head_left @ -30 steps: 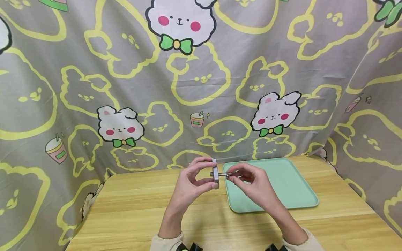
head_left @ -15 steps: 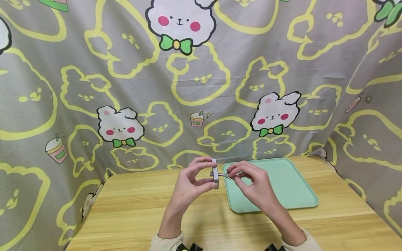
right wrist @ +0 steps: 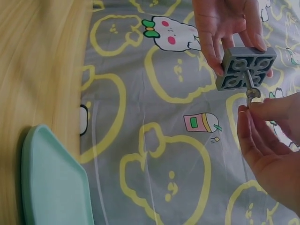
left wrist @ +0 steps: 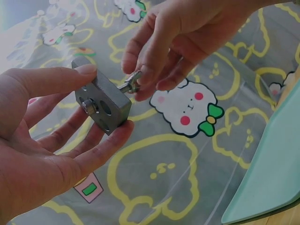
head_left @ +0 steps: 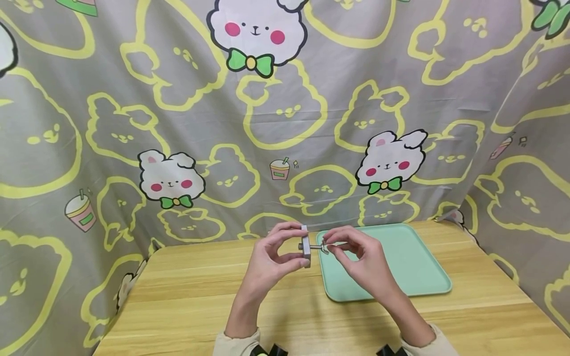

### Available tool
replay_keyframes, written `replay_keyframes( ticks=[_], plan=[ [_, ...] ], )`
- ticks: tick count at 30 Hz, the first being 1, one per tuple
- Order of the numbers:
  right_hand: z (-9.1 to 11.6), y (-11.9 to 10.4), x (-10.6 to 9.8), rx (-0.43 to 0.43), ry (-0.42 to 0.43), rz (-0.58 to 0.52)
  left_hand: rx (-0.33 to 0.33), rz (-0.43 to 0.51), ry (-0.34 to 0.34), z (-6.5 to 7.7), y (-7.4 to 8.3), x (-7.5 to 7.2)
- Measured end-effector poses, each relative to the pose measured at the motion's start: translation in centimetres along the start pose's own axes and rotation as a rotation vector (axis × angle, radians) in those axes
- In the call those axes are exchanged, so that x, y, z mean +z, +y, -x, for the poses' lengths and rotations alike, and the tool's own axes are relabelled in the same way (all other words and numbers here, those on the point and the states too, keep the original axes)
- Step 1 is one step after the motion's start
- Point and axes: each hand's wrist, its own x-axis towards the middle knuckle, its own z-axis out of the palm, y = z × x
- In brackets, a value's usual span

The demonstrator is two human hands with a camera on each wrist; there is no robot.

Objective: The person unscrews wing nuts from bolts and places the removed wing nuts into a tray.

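A small grey square block (right wrist: pixel 227 75) with several round holes is held up above the table. My left hand (head_left: pixel 269 257) grips it by its edges, thumb on one side and fingers on the other. A metal bolt (left wrist: pixel 89 106) passes through the block's middle, its head facing my left palm. On the bolt's far end sits a silver wing nut (right wrist: pixel 253 93). The thumb and fingertips of my right hand (head_left: pixel 358 252) pinch one wing of it. The gap between block and nut shows bare bolt shank.
A pale green tray (head_left: pixel 401 262) lies on the wooden table (head_left: pixel 191 296), behind and right of my hands. A grey curtain (head_left: pixel 276 123) with rabbit prints hangs along the back and sides.
My right fingers have shifted slightly on the wing nut, and its wings stand at a different angle. My left hand and the block have stayed in place.
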Motion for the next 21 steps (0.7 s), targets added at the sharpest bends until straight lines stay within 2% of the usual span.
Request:
replay_keyframes(
  ticks=[6, 9, 12, 16, 21],
  plan=[
    [-0.10, -0.27, -0.07, 0.213, 0.017, -0.090, 0.005, -0.002, -0.001, -0.05, -0.01, 0.07],
    [-0.17, -0.35, -0.15, 0.335, -0.007, -0.133, 0.008, -0.006, -0.003, -0.07, -0.06, 0.10],
    [-0.22, -0.44, -0.22, 0.419, -0.044, -0.166, 0.000, -0.014, -0.001, -0.09, -0.06, 0.13],
    [-0.21, -0.55, -0.34, 0.451, -0.057, -0.188, -0.005, -0.027, 0.001, -0.08, -0.04, 0.16],
    [-0.16, -0.61, -0.36, 0.435, -0.057, -0.160, -0.010, -0.027, 0.003, -0.09, -0.04, 0.17]
  ],
)
